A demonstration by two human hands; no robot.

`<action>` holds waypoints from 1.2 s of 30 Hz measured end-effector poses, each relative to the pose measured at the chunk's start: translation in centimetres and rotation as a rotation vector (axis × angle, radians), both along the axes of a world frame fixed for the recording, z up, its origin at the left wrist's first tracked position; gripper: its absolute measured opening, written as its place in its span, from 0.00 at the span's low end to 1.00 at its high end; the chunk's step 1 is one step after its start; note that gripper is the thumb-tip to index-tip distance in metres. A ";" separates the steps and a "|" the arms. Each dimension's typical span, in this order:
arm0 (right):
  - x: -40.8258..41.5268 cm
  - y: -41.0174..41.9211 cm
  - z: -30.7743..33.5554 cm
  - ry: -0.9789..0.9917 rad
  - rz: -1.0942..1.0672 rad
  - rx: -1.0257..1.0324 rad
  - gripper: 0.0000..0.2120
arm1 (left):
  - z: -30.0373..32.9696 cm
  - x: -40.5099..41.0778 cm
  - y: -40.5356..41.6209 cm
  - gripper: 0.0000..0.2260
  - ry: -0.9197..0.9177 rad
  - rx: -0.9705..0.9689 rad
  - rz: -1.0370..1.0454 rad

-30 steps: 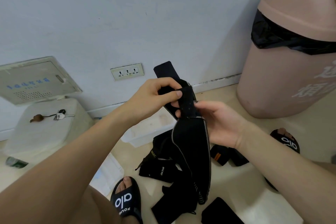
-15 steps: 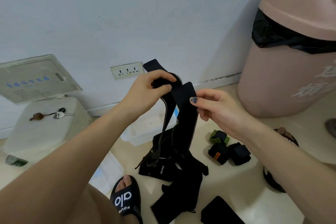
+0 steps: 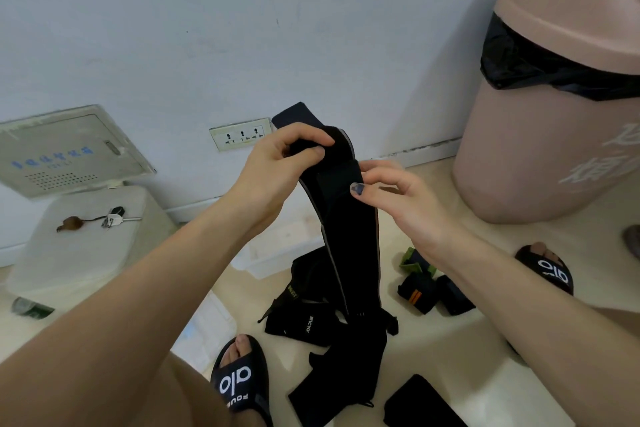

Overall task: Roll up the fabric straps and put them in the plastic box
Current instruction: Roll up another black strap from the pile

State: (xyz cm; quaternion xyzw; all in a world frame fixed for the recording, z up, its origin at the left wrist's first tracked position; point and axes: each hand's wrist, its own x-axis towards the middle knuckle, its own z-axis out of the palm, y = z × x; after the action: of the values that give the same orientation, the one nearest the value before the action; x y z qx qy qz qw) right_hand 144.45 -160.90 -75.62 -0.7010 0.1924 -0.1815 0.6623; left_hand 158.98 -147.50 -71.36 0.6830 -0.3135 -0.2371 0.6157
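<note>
Pale glossy floor (image 3: 450, 350) meets a light blue wall (image 3: 207, 28) ahead of you, with a wall socket (image 3: 240, 133) low on it and a big pink bin (image 3: 554, 135), lined with a black bag, standing to the right. Your left hand (image 3: 277, 166) grips the top of a long black fabric strap (image 3: 346, 236), fingers and thumb curled round its folded upper end, and the strap hangs straight down from there towards the floor. Your right hand (image 3: 394, 194) pinches the strap's right edge just below the fold, thumb in front. Under the hanging strap lies a heap of loose black straps (image 3: 322, 322), and just right of it sit a few rolled straps (image 3: 426, 284) side by side on the floor. Behind the strap, partly hidden by your left wrist, stands the translucent plastic box (image 3: 277, 246). At the left a white lidded container (image 3: 86, 246) carries a bunch of keys (image 3: 110, 218). Both your feet wear black slides (image 3: 239, 388).
</note>
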 end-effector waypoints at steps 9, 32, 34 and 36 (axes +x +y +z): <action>0.3 0.2 -0.5 -0.045 0.083 0.129 0.07 | 0.2 -0.5 -0.3 0.11 0.195 -0.062 -0.018; 0.4 1.0 0.4 -0.011 -0.035 0.323 0.08 | 0.1 -1.7 -0.5 0.14 0.208 0.021 -0.062; 0.4 1.0 0.5 -0.009 -0.045 0.324 0.08 | 0.1 -1.8 -0.5 0.14 0.208 0.024 -0.072; 0.4 1.0 0.4 -0.006 -0.052 0.326 0.07 | 0.1 -1.9 -0.5 0.13 0.210 0.031 -0.083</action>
State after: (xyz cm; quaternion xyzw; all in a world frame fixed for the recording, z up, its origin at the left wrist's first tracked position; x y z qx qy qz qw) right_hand 144.85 -159.86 -75.20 -0.5784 0.2354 -0.1673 0.7630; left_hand 157.05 -148.02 -71.22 0.6502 -0.2715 -0.3376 0.6242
